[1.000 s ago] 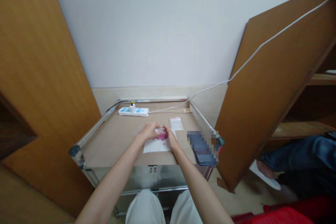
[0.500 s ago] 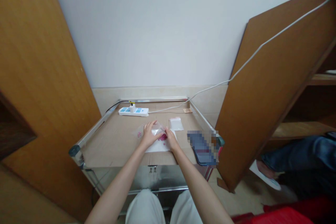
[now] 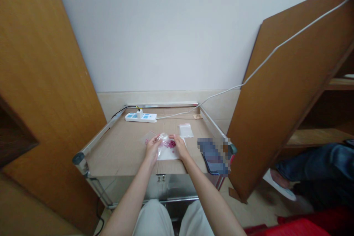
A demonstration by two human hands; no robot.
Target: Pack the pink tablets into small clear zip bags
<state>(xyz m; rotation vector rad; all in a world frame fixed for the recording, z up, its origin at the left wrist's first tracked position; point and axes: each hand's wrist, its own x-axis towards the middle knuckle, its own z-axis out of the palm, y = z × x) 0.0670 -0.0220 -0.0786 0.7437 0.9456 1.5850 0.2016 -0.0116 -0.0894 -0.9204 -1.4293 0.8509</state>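
The left hand in front of me pinches a clear bag — its grip narrow, above a white sheet. Pink beads lie on that sheet, beside the right hand — whether its curved fingers hold anything, I cannot tell.

Over by the wall, a white power strip holds a plug, its cord crossing a brown wooden panel; off right, a jeans-clad leg shows near something red.
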